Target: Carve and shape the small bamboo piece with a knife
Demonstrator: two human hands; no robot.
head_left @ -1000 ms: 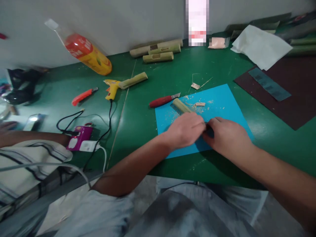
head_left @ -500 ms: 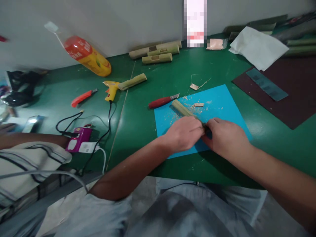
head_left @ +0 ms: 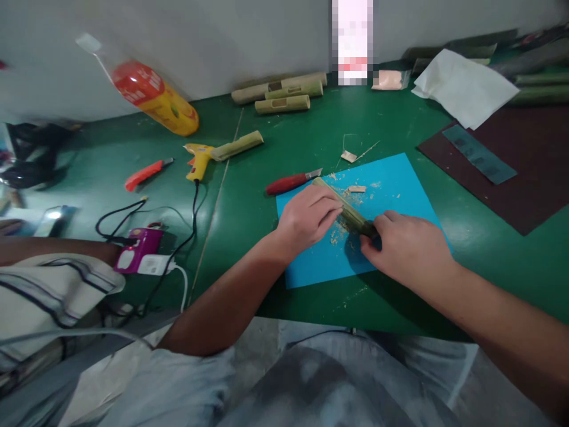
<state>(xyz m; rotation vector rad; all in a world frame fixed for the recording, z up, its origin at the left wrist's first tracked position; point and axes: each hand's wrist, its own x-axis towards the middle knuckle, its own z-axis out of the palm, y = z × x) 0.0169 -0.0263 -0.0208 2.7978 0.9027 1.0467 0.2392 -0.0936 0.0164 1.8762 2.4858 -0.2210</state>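
Observation:
A pale green bamboo piece (head_left: 351, 213) lies slanted on a blue sheet (head_left: 391, 184) on the green table. My left hand (head_left: 307, 218) is curled over its far left part, fingers closed on it. My right hand (head_left: 406, 248) is closed around the near right end, where something dark shows under the fingers; I cannot make out what it is. Pale shavings (head_left: 336, 234) lie on the sheet between my hands.
A red-handled knife (head_left: 291, 181) lies just left of the sheet. Further left are a yellow glue gun (head_left: 197, 161), a red cutter (head_left: 144, 174), cables and a purple plug block (head_left: 140, 252). Bamboo tubes (head_left: 280, 95) lie by the wall. Another person's striped sleeve (head_left: 48, 296) is at left.
My left hand has slid left and back along the bamboo piece, uncovering its middle, and fresh shavings show on the blue sheet. My right hand has stayed at the near end.

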